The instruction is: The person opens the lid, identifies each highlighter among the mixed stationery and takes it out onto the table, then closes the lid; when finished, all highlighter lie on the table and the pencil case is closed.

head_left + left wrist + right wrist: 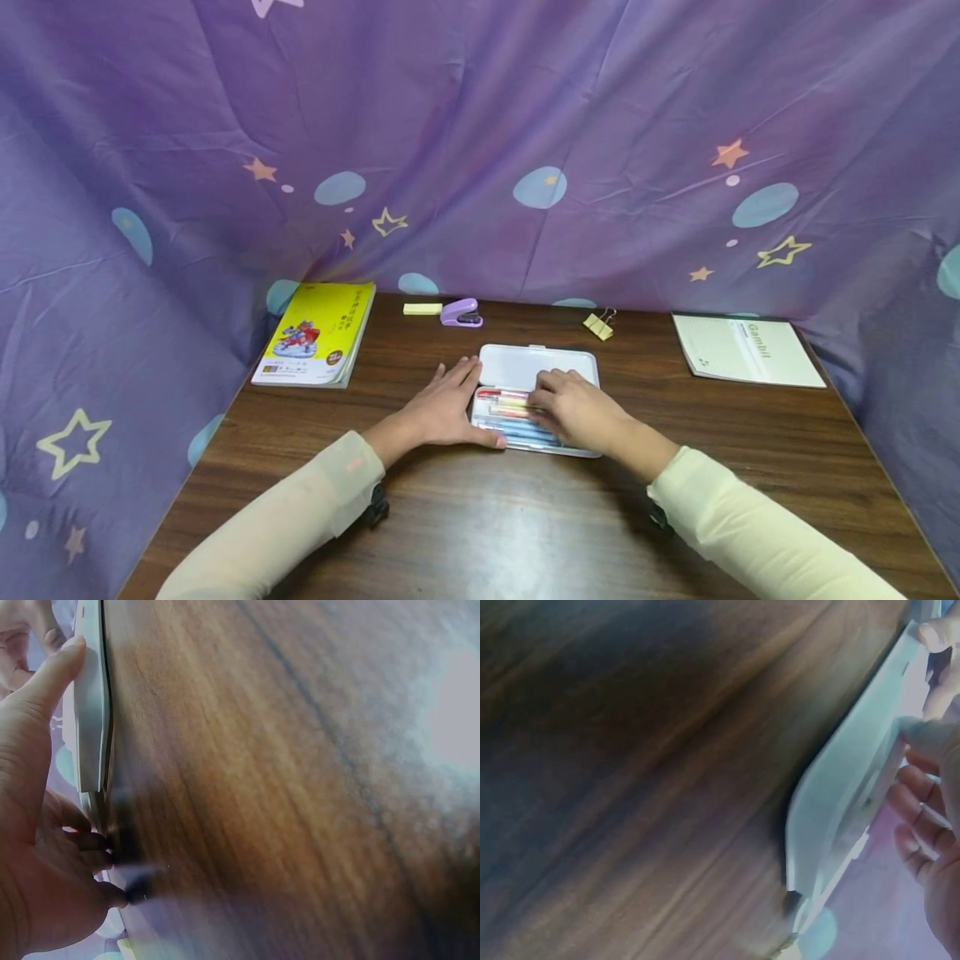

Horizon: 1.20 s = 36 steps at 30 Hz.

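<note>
A white pencil case (538, 367) lies with its lid laid back on the table. Its lower half holds several slim pens (517, 427), some light blue, others with red, yellow and orange parts. My left hand (447, 408) spreads along the case's left side, its thumb resting on the front rim, as the left wrist view also shows. Over the right part of the case, my right hand (573, 408) curls its fingers down and pinches a pale pen (512, 411) near its right end. The palm hides the right ends of the pens. The right wrist view shows the thumb (930, 739) reaching inside the rim.
Behind the case stand a purple stapler (461, 313), a pale yellow block (422, 309) and a yellow binder clip (599, 325). A yellow book (318, 333) lies at the back left, a pale notebook (750, 350) at the back right. A purple curtain (480, 150) hangs behind the table.
</note>
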Each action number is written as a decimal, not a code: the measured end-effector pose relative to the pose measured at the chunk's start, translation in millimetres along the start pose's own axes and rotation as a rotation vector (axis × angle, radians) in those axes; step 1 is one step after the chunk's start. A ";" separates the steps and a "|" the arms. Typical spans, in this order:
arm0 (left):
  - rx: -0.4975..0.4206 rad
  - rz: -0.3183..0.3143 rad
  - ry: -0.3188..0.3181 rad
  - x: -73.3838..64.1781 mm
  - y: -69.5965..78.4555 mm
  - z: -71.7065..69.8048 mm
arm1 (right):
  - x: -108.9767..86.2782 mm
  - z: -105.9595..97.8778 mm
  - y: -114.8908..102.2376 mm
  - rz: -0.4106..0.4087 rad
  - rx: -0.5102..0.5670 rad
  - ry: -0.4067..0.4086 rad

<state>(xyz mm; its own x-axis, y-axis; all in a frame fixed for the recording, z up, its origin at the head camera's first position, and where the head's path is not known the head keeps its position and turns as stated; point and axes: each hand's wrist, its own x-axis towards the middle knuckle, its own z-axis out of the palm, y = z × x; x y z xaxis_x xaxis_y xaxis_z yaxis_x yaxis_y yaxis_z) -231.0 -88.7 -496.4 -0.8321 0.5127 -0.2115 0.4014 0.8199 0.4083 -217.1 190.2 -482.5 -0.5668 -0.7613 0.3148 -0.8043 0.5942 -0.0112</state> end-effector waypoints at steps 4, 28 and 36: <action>-0.010 -0.002 -0.003 0.2 0.6 -0.3 | 1.5 -2.6 -3.9 -0.004 -0.029 -0.032; -0.051 0.023 0.019 0.8 -1.7 3.9 | -4.5 7.1 -11.7 0.092 -0.161 0.067; -0.065 0.020 0.005 -0.5 -1.2 1.6 | -8.7 4.6 -4.3 0.102 -0.139 0.152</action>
<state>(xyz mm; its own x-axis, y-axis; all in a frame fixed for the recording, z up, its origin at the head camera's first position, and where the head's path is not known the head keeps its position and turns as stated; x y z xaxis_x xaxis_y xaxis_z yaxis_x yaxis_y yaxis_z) -230.5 -89.6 -498.2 -0.8264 0.5270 -0.1983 0.3919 0.7912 0.4695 -209.6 193.0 -489.6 -0.6024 -0.6536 0.4582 -0.7056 0.7044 0.0771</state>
